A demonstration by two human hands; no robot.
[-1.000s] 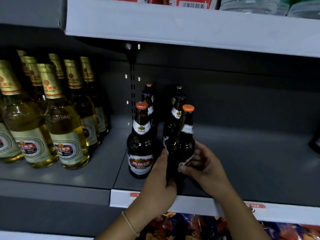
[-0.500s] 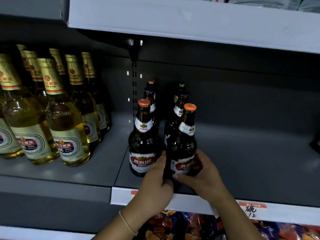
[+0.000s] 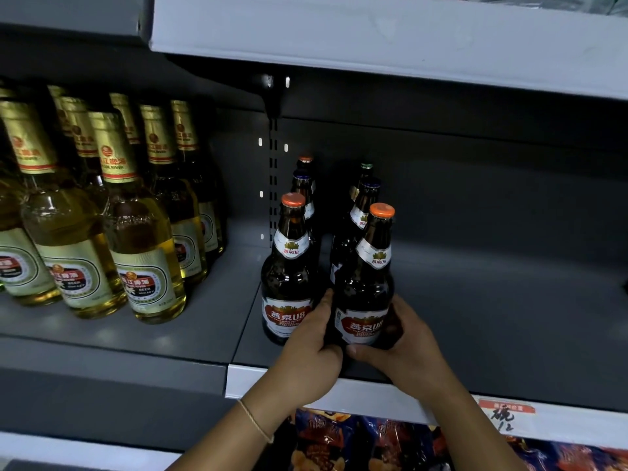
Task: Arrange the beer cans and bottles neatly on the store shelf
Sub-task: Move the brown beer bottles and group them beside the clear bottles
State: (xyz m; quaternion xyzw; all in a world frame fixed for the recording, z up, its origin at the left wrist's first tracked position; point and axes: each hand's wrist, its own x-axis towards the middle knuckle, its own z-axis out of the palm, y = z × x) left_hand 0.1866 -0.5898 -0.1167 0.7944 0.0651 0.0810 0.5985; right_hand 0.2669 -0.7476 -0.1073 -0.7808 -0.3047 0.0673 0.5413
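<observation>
**A:** What is in front of the person?

**B:** A dark grey metal store shelf (image 3: 492, 317). Both hands hold one dark brown glass beer bottle with an orange cap and a red and white label (image 3: 368, 283), standing upright near the shelf's front edge.

**A:** How do the hands grip it?

**B:** The left hand (image 3: 311, 355) wraps round the bottle's lower left side, the thumb lying up along the glass. The right hand (image 3: 407, 348) curls round the lower right side, its thumb across the base.

**A:** What stands nearby?

**B:** A matching brown bottle with an orange cap (image 3: 289, 266) just beside it on the left, with more dark bottles (image 3: 360, 212) in two rows behind. Further left stand clear bottles of pale yellow beer with gold foil necks (image 3: 136, 239).
</observation>
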